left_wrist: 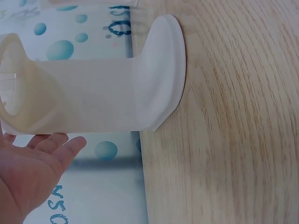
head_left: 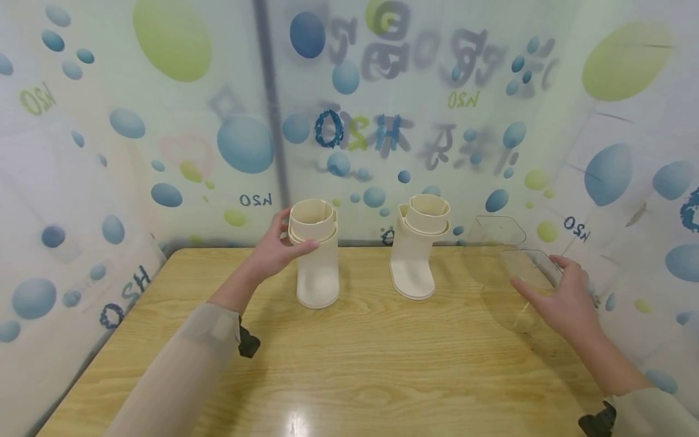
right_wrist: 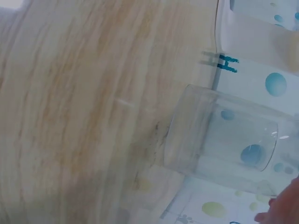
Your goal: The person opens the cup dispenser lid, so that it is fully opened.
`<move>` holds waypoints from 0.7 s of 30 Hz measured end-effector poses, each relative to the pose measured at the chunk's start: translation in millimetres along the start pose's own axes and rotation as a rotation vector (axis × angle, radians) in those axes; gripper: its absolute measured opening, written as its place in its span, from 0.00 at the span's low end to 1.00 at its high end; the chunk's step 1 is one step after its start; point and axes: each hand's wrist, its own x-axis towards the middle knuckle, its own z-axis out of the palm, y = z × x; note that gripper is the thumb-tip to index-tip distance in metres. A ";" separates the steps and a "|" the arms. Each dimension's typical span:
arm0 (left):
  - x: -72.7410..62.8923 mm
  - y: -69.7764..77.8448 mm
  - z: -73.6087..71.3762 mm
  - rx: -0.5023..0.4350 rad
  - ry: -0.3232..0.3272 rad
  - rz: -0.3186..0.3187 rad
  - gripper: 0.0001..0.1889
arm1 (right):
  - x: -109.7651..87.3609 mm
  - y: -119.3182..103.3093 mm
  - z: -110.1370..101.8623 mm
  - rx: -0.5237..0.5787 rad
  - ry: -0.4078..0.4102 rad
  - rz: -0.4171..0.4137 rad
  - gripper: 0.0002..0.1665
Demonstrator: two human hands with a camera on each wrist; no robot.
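Note:
My left hand [head_left: 277, 244] grips a cream plastic stand [head_left: 318, 276] near its round top collar, thumb across the front and fingers behind. The stand is upright on its rounded foot, which shows large in the left wrist view, with fingers along the edge of the column [left_wrist: 103, 95]. On the right, my right hand [head_left: 570, 298] holds a clear plastic container [head_left: 524, 267] near its rim, thumb on the near side and fingers on the far side. In the right wrist view, the container [right_wrist: 219, 133] is see-through and only part of the hand shows at the corner.
A second cream stand [head_left: 412, 255] is upright at the back centre of the wooden table [head_left: 349, 358]. Behind the held container is another clear container [head_left: 491, 240]. Curtains [head_left: 349, 182] printed with blue and green bubbles enclose the table at the back and sides.

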 end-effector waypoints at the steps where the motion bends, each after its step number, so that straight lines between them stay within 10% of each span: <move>1: -0.2 0.0 0.0 -0.001 0.000 0.001 0.60 | -0.8 -2.4 -0.1 0.003 0.025 -0.003 0.65; 21: -9.2 -3.2 -1.5 -0.059 0.006 -0.021 0.62 | -37.1 -88.6 26.3 0.120 0.105 -0.351 0.40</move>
